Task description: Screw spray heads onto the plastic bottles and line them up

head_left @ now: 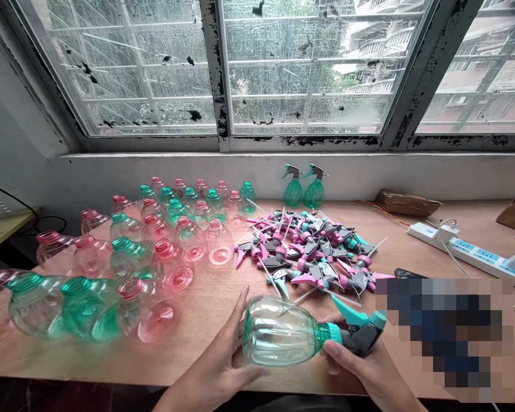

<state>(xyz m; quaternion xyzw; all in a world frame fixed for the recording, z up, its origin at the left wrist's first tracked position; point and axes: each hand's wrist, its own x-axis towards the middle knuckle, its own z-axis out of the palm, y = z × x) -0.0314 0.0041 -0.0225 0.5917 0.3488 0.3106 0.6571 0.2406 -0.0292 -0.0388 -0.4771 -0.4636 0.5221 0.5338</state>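
— Where is the bottle you are working on?

— Right in front of me, near the close edge of a pale brown tabletop (197, 357). It is a rounded, see-through green plastic bottle (278, 332), tipped on its side with its base to my left. A turquoise-and-grey plastic trigger head (363, 337) sits on its neck.

— How are you holding it?

— My right hand (364, 369) is closed at the neck, thumb against the turquoise collar (335, 332). My left hand (223, 349) is loosely open around the base, thumb and fingers spread; I cannot tell whether it touches.

— How much is done?

— Two see-through green spray bottles with dark grey heads (304, 191) stand upright by the pale wall (197, 166), already fitted. I judge mine nearly so: its head is in place, though I cannot see how tight it is.

— And what is left?

— Most of it, I would say. To my left, many rounded bottles, clear pink (150, 312) and clear green (90, 309), stand in rough rows with bare, open necks. Beyond my hands lies a heap of loose pink, grey and turquoise plastic spray heads (302, 249), some with thin whitish tubes showing.
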